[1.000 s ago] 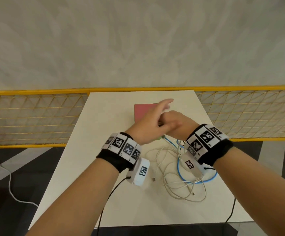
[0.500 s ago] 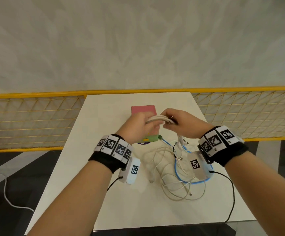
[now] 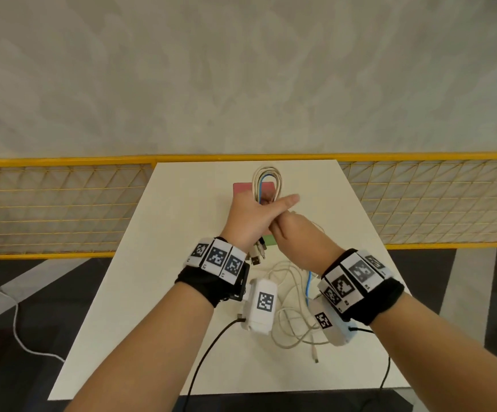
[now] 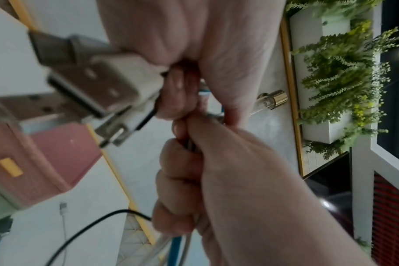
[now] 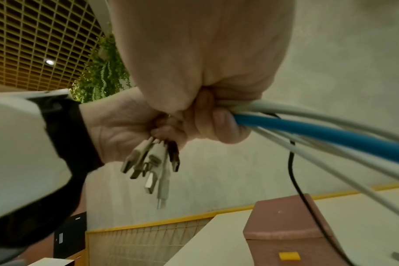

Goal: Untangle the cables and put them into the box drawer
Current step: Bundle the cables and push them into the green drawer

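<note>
My left hand (image 3: 251, 215) grips a folded bundle of white, blue and black cables (image 3: 266, 178). Its loop stands up above the fist, and the USB plugs (image 3: 257, 255) hang below the wrist. The right hand (image 3: 288, 233) presses against the left and grips the same strands; the right wrist view shows the blue cable (image 5: 319, 136) running out of the right hand (image 5: 205, 75) and the plugs (image 5: 153, 162) hanging from the left. More loose cable (image 3: 294, 310) trails on the table (image 3: 152, 263). The pink box (image 3: 241, 188) with a yellow drawer pull (image 5: 288, 256) stands behind the hands.
The white table is narrow, and a yellow mesh fence (image 3: 63, 203) runs along its far edge. Black cords from the wrist cameras (image 3: 205, 352) hang over the near edge. A white cord (image 3: 18, 328) lies on the dark floor at left.
Both hands have lifted and folded the cables into a bundle. Its loop now stands above the fists, and less cable lies on the table.
</note>
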`<action>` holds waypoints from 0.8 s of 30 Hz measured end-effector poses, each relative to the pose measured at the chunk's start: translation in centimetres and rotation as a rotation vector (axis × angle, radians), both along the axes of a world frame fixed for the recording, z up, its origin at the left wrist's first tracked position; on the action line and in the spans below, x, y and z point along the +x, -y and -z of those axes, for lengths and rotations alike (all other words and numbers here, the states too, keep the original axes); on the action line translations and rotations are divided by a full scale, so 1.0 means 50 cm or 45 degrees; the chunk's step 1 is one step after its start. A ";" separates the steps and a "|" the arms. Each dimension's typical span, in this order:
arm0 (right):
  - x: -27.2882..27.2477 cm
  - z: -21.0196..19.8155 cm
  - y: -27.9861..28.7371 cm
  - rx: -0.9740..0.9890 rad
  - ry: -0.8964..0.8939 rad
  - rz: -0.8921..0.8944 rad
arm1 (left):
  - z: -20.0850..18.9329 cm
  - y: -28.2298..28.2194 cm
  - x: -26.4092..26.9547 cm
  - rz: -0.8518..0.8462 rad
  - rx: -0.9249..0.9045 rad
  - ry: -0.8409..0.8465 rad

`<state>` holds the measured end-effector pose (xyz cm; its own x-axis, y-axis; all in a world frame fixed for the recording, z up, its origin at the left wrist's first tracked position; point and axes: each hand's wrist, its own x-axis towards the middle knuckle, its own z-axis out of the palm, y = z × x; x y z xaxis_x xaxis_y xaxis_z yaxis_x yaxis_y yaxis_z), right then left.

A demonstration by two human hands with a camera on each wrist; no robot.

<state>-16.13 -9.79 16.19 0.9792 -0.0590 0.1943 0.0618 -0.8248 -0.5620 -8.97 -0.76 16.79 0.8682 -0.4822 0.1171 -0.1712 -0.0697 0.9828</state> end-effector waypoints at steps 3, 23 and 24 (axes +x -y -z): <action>-0.006 -0.007 0.003 0.050 -0.030 -0.029 | -0.002 -0.006 -0.006 -0.112 0.022 0.154; -0.033 0.006 0.108 0.459 -0.269 -0.013 | -0.028 -0.070 0.038 -0.082 0.176 0.435; -0.029 -0.001 0.102 0.412 -0.227 -0.013 | -0.025 -0.067 0.034 -0.003 0.219 0.433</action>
